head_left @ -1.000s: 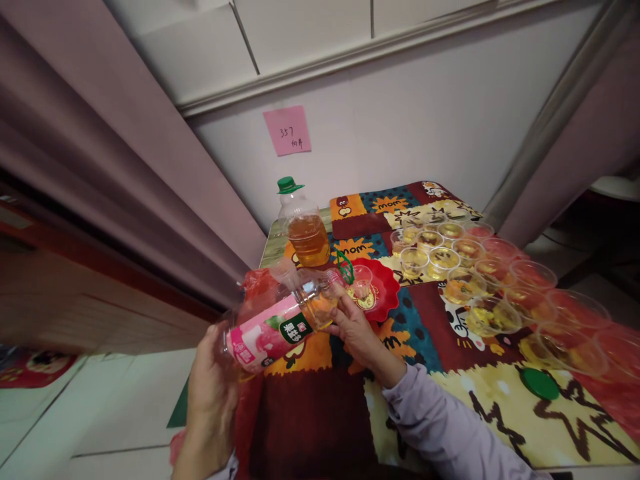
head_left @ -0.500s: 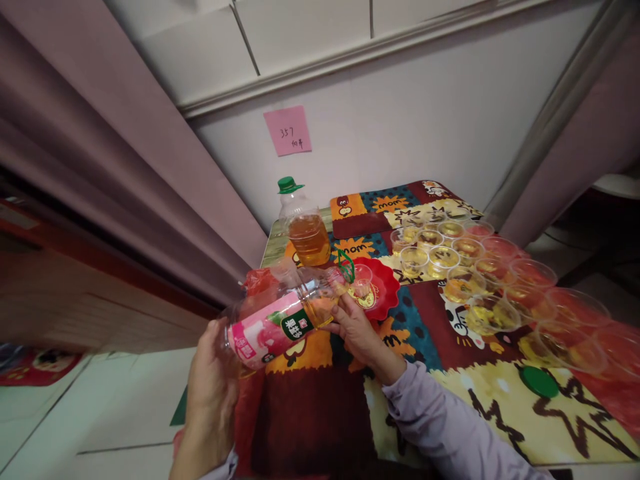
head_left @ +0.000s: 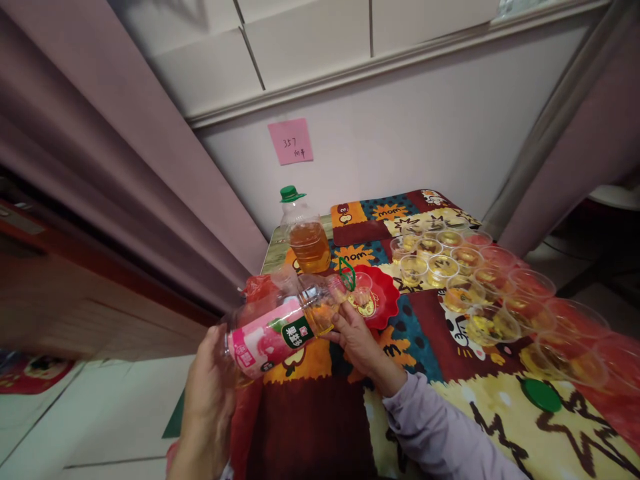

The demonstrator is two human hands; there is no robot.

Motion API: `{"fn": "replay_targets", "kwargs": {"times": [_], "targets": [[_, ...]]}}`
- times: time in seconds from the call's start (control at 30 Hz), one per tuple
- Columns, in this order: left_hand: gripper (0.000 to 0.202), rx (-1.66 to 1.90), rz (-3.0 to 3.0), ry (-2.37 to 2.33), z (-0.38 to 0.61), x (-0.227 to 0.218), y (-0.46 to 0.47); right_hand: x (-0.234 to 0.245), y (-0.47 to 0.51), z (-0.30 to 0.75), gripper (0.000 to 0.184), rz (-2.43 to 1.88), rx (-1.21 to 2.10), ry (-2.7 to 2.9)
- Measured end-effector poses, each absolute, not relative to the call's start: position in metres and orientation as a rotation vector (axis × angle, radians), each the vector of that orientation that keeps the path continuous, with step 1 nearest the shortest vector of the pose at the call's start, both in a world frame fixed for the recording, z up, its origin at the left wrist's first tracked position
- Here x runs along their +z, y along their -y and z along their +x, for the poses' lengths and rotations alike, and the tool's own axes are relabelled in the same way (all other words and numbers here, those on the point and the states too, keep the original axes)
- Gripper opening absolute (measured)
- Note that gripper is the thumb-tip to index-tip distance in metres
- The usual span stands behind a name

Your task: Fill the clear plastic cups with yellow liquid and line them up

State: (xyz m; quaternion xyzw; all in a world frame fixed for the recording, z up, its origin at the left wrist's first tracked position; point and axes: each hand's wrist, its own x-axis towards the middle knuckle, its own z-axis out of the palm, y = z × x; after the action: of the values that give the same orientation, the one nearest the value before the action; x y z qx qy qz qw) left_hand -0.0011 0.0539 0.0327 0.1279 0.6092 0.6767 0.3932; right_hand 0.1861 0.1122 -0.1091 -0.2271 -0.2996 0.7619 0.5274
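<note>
Labelled bottle [head_left: 273,337] aslant, left grip [head_left: 210,380] cupping base, right grip [head_left: 361,343] near neck

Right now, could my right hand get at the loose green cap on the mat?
Probably not as it stands: your right hand is holding the bottle near its neck. If it let go, the way looks free, with nothing lying on the cap and the cups standing beyond it.

Between the red scalloped plate [head_left: 387,303] and the crowded plastic cups [head_left: 443,272], a hand could pass above the patterned mat [head_left: 416,327]. Behind the plate's left side, the green-capped jug [head_left: 310,248] is an obstacle; nearer, the tilted pink-labelled drink bottle [head_left: 270,339] blocks.
</note>
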Motion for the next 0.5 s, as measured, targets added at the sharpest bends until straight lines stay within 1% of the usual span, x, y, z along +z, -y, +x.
{"fn": "replay_targets", "kwargs": {"times": [0.17, 0.5], "targets": [[0.023, 1.724, 0.324, -1.513, -0.0047, 0.0283, -0.0536, -0.1105, -0.1124, 0.1860, 0.073, -0.552, 1.826, 0.716], [0.023, 1.722, 0.352, -1.569, -0.0068, 0.0285, -0.0539, -0.1111, -0.1125, 0.1868, 0.067, -0.552, 1.817, 0.717]]}}
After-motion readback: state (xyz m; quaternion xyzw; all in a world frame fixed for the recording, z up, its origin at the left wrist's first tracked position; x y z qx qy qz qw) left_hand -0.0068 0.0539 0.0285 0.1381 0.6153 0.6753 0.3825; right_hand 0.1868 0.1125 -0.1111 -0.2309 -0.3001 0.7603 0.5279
